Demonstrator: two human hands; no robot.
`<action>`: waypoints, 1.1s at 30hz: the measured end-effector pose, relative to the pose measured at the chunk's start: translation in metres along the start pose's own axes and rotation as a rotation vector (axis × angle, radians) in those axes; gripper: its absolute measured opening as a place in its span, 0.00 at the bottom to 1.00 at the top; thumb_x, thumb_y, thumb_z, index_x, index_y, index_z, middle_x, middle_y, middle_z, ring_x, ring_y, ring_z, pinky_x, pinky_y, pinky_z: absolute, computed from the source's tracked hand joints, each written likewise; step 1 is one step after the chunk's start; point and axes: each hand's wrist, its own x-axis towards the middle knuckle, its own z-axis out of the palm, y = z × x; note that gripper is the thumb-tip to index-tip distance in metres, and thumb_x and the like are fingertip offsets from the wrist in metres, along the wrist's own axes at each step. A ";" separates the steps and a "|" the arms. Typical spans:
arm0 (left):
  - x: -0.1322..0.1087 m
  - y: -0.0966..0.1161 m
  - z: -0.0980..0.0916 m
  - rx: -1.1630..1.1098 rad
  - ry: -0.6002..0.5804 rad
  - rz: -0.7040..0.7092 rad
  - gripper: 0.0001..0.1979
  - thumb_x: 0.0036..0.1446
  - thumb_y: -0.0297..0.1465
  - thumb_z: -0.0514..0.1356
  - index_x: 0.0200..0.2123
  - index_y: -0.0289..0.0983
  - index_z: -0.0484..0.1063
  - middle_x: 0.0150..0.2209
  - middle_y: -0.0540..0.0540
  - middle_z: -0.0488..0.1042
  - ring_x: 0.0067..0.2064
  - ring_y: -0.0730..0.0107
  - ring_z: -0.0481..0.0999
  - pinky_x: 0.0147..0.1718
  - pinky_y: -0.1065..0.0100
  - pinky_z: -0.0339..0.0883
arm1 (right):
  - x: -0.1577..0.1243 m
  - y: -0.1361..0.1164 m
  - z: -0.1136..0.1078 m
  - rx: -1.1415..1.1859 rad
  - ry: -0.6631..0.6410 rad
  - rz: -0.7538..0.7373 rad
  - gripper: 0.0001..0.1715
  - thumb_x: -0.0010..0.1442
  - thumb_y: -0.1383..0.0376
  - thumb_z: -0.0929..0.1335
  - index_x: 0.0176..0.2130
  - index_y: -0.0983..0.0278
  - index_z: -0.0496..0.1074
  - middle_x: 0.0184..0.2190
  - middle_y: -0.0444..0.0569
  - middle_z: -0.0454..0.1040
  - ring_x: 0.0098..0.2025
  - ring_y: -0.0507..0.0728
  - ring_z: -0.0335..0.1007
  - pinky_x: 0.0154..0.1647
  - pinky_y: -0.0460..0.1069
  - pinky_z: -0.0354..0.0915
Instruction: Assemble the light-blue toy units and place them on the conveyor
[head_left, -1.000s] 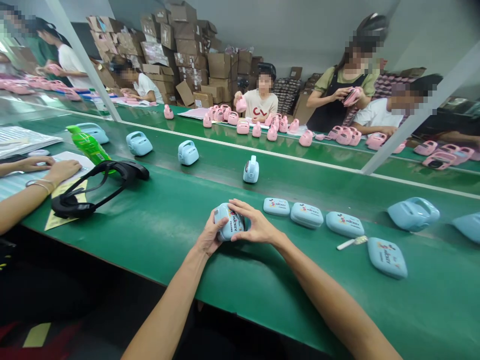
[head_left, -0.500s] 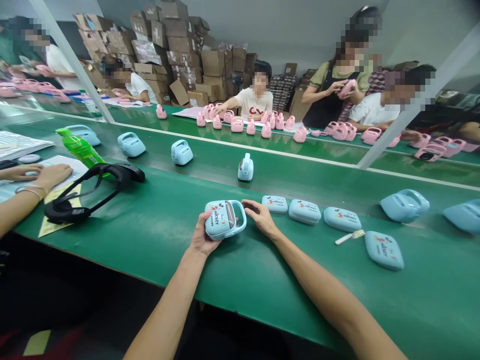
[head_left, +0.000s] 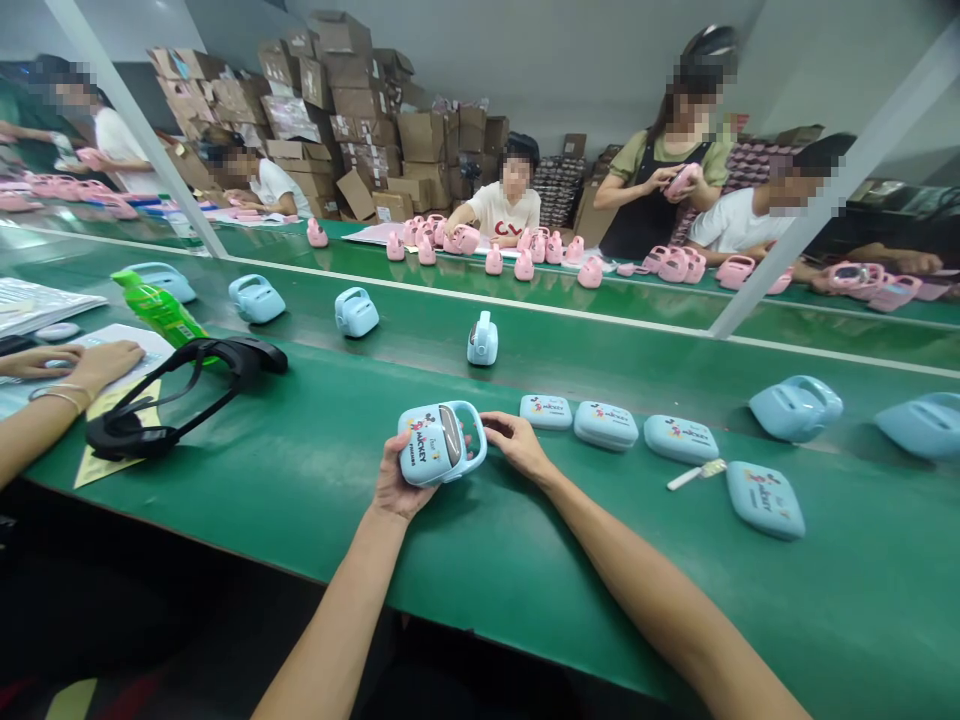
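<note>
Currently, a blue printed case [head_left: 426,458] is held in the left grip [head_left: 395,487], which is closed around its lower left side, above the worktop [head_left: 570,600]. The right grip [head_left: 519,447] is placed just beyond the handle [head_left: 481,452]; its fingers are loosely bent, a narrow gap is left between them, and no object is seen held. Whether the handle is touched by the fingertips cannot be told.

As to progress, print, dark window [head_left: 453,432] and handle are all noted in place on the held case. To the right of the right grip, four flat cases [head_left: 681,438] are laid out, print uppermost, with no handle visible; these are judged as awaiting handling. Completion of the held case cannot be confirmed.

The printed face is turned up toward the camera. The long axis is directed from the left grip toward the right, slightly tilted, with the handle end pointed rightward.
</note>
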 end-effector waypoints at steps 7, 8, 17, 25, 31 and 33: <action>0.008 -0.010 0.001 0.135 0.294 0.165 0.30 0.45 0.31 0.72 0.52 0.39 0.70 0.42 0.45 0.81 0.44 0.57 0.81 0.46 0.58 0.77 | -0.001 -0.023 -0.006 -0.233 0.000 -0.233 0.39 0.58 0.49 0.72 0.64 0.58 0.67 0.65 0.57 0.66 0.65 0.64 0.66 0.64 0.61 0.63; 0.008 -0.012 0.001 0.180 0.309 0.195 0.30 0.44 0.31 0.73 0.51 0.40 0.70 0.41 0.47 0.81 0.43 0.59 0.81 0.45 0.60 0.77 | -0.002 -0.030 -0.005 -0.305 -0.073 -0.321 0.45 0.56 0.48 0.75 0.67 0.57 0.63 0.68 0.58 0.62 0.69 0.66 0.60 0.68 0.63 0.59; 0.001 -0.016 0.012 0.355 0.314 0.273 0.40 0.37 0.30 0.77 0.54 0.46 0.67 0.46 0.50 0.76 0.46 0.63 0.78 0.44 0.67 0.74 | -0.006 -0.049 0.013 -0.564 -0.403 -0.609 0.64 0.50 0.44 0.78 0.73 0.58 0.50 0.73 0.61 0.50 0.75 0.69 0.43 0.73 0.67 0.47; -0.003 -0.015 0.018 0.399 0.302 0.234 0.41 0.37 0.30 0.77 0.55 0.46 0.67 0.47 0.48 0.76 0.44 0.61 0.79 0.40 0.68 0.75 | -0.005 -0.055 0.004 -0.621 -0.411 -0.563 0.61 0.48 0.44 0.79 0.71 0.56 0.56 0.71 0.61 0.56 0.73 0.70 0.50 0.71 0.68 0.53; -0.003 -0.015 0.019 0.398 0.301 0.233 0.43 0.33 0.32 0.79 0.54 0.45 0.66 0.47 0.48 0.76 0.45 0.60 0.78 0.39 0.69 0.74 | -0.005 -0.064 -0.001 -0.656 -0.403 -0.601 0.59 0.48 0.47 0.80 0.70 0.56 0.58 0.69 0.62 0.58 0.70 0.71 0.54 0.69 0.69 0.55; -0.002 -0.015 0.019 0.407 0.299 0.232 0.44 0.32 0.33 0.80 0.54 0.45 0.66 0.46 0.48 0.76 0.44 0.61 0.77 0.37 0.70 0.73 | -0.006 -0.067 -0.002 -0.670 -0.403 -0.605 0.59 0.48 0.49 0.80 0.70 0.56 0.58 0.69 0.62 0.58 0.70 0.71 0.54 0.68 0.69 0.56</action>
